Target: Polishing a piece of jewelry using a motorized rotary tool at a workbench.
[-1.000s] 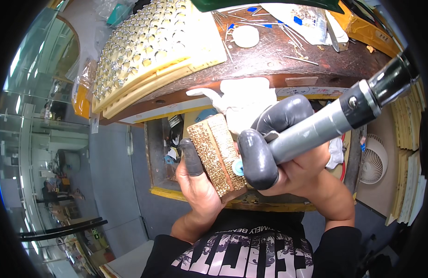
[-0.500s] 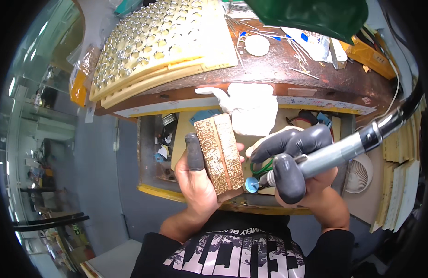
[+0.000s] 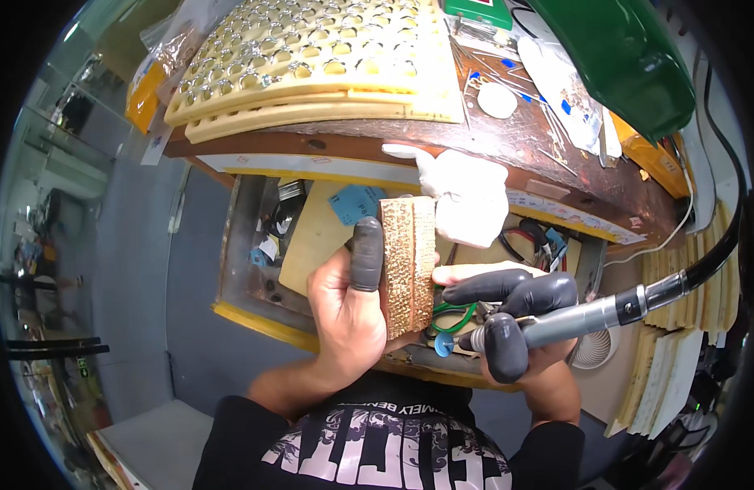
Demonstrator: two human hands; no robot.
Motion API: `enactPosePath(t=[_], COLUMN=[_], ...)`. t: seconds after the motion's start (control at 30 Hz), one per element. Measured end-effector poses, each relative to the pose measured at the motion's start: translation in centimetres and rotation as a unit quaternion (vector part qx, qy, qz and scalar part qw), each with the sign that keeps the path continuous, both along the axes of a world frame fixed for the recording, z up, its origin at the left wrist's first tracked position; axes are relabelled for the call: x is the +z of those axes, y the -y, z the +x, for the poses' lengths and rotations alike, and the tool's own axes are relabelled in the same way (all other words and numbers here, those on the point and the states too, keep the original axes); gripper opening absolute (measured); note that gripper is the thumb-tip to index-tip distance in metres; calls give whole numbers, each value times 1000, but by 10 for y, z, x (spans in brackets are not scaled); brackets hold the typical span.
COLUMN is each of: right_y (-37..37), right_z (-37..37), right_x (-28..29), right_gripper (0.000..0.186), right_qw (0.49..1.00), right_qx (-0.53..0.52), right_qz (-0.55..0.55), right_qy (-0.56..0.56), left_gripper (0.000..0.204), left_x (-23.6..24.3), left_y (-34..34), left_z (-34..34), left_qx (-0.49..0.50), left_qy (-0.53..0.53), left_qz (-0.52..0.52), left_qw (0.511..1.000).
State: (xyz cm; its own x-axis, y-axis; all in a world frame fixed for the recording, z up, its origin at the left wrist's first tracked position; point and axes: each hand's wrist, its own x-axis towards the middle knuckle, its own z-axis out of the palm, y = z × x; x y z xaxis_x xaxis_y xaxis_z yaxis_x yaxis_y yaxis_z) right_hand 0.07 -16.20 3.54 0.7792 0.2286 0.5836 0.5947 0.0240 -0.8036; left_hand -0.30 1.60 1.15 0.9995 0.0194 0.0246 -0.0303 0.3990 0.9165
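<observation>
Over an open wooden drawer with a yellow front edge [image 3: 263, 327], both hands are up, forearms entering from the lower edge, elbows out. Left hand [image 3: 344, 314] clamped on a gold, rough-textured rectangular block [image 3: 399, 269] with a lengthwise groove; black-sheathed thumb points up along its left side, other fingers mostly hidden behind. Block stands long side near vertical in view, below a white wrapped peg [image 3: 472, 208] on the front edge of the dark brown wooden bench [image 3: 520, 143]. Right hand [image 3: 520, 314], black sheaths on several digits, closed around a silver-grey cylindrical handpiece [image 3: 577, 321], slanting down-left. Its small blue disc tip [image 3: 444, 344] sits just beside the block's lower end, apart from it. Bare right fingertip near block's right edge; cannot tell if touching.
</observation>
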Motion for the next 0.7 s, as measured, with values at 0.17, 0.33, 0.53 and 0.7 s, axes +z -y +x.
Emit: enactPosePath(t=[0.17, 0.33, 0.53, 0.7], right_y=[2, 8, -2, 0], right_z=[-1, -1, -1, 3], right_x=[9, -1, 1, -4], right_gripper=[16, 21, 23, 22], right_qw=[996, 999, 999, 997], right_qx=[6, -3, -5, 9], right_qz=[-81, 7, 18, -38], right_qy=[23, 34, 48, 65], left_gripper=[50, 50, 50, 50], left_x=[2, 2, -2, -3], left_y=[0, -1, -1, 1], left_z=[0, 2, 1, 2], left_qx=[-10, -4, -2, -6], left_qy=[17, 19, 15, 17], left_qz=[33, 44, 32, 8], left_qw=[999, 999, 999, 1000])
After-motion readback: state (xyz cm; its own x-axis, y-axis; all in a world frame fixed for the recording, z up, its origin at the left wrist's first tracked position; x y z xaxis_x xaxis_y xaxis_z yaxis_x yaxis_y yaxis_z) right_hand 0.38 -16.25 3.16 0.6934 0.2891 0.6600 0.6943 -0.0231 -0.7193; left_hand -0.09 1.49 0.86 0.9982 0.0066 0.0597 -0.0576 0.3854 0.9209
